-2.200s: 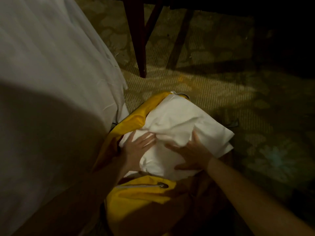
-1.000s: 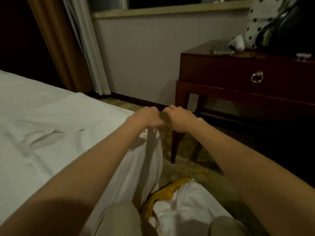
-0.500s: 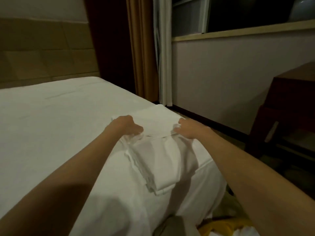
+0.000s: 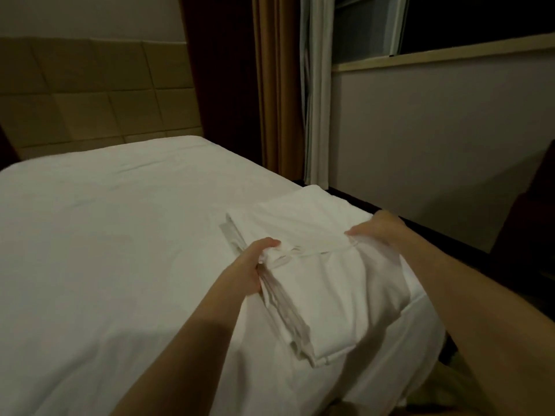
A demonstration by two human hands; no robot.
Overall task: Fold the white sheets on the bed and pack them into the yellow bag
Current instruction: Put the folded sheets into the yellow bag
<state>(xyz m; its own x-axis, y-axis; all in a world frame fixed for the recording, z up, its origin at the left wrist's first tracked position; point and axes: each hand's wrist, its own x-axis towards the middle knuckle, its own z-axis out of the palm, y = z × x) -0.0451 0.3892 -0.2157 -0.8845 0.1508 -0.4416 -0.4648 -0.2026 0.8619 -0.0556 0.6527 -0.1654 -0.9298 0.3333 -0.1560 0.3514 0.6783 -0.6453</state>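
A folded white sheet [image 4: 333, 295] lies at the right corner of the bed [image 4: 105, 250], its near end hanging toward me over the mattress edge. My left hand [image 4: 255, 265] grips its left edge, fingers curled over the layered folds. My right hand [image 4: 375, 232] grips the sheet's right side at the same height. Under it, a second folded white sheet [image 4: 294, 217] lies flat on the mattress. The yellow bag is out of view.
A padded headboard [image 4: 90, 94] stands at the back left. Brown and white curtains [image 4: 288, 85] hang beside the window [image 4: 450, 25] and the wall under it. A dark piece of furniture [image 4: 534, 223] is at the right edge. The floor shows at the bottom right.
My hands left the white sheet in the yellow bag on the floor and rose to the bed. They took hold of a folded sheet at the corner. The view swung left.
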